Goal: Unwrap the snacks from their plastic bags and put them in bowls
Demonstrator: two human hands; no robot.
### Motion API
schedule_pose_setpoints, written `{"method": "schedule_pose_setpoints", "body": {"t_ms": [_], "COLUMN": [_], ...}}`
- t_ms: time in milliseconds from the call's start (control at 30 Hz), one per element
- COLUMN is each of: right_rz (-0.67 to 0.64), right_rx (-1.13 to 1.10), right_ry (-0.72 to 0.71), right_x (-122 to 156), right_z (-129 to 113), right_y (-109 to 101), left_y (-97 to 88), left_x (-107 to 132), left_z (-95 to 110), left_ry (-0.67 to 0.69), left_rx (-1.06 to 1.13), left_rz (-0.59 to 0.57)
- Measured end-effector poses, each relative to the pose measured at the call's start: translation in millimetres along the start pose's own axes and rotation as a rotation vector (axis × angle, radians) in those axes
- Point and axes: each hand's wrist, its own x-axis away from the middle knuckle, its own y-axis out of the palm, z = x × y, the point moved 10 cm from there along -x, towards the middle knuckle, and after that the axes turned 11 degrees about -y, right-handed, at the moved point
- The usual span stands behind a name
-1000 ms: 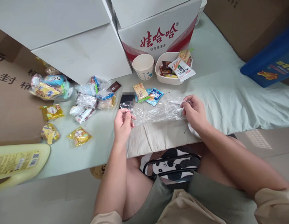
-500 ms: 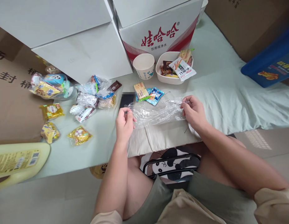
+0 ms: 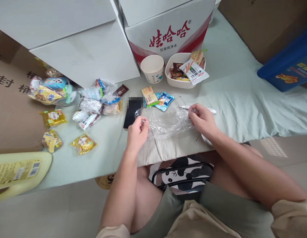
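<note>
A clear, crinkled plastic bag (image 3: 165,124) stretches between my two hands above the front of the cloth-covered surface. My left hand (image 3: 138,132) pinches its left end, close to a black phone (image 3: 132,112). At the other end, my right hand (image 3: 202,119) grips the plastic between thumb and fingers. A slim white-handled tool (image 3: 211,110), perhaps a cutter, lies partly hidden behind my right hand. Just beyond the plastic are a cracker packet (image 3: 149,96) and a blue snack packet (image 3: 164,100), lying against each other.
A paper cup (image 3: 152,70) and a white bowl (image 3: 179,84) of snacks stand before a printed carton (image 3: 168,36). Wrapped snacks (image 3: 91,105) lie in a pile at left. A yellow jug (image 3: 21,168) is at front left, a blue container (image 3: 287,66) at right.
My hands have come closer together, and the plastic sags more between them. More of the phone and the white-handled tool now shows. The view has shifted slightly.
</note>
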Motion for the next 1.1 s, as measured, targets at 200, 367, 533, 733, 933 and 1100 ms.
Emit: {"method": "schedule_pose_setpoints", "body": {"t_ms": [200, 367, 533, 733, 933, 1100], "right_rz": [-0.117, -0.21, -0.212, -0.113, -0.106, -0.12], "right_rx": [0.109, 0.229, 0.277, 0.299, 0.518, 0.766], "right_ry": [-0.097, -0.184, -0.185, -0.098, -0.305, -0.501], "right_x": [3, 5, 4, 0, 3, 12], "right_z": [-7, -14, -15, -8, -14, -27], "right_y": [13, 23, 24, 9, 11, 20], "left_y": [26.4, 41.3, 42.4, 28.4, 9.0, -10.5], "left_x": [11, 19, 20, 12, 3, 5], "left_z": [7, 12, 12, 4, 1, 18], "left_ry": [0.083, 0.135, 0.107, 0.041, 0.006, 0.095], "left_rx": [-0.249, -0.444, -0.474, -0.42, -0.381, -0.557], "left_rz": [-0.171, -0.257, -0.29, -0.197, 0.009, 0.282]}}
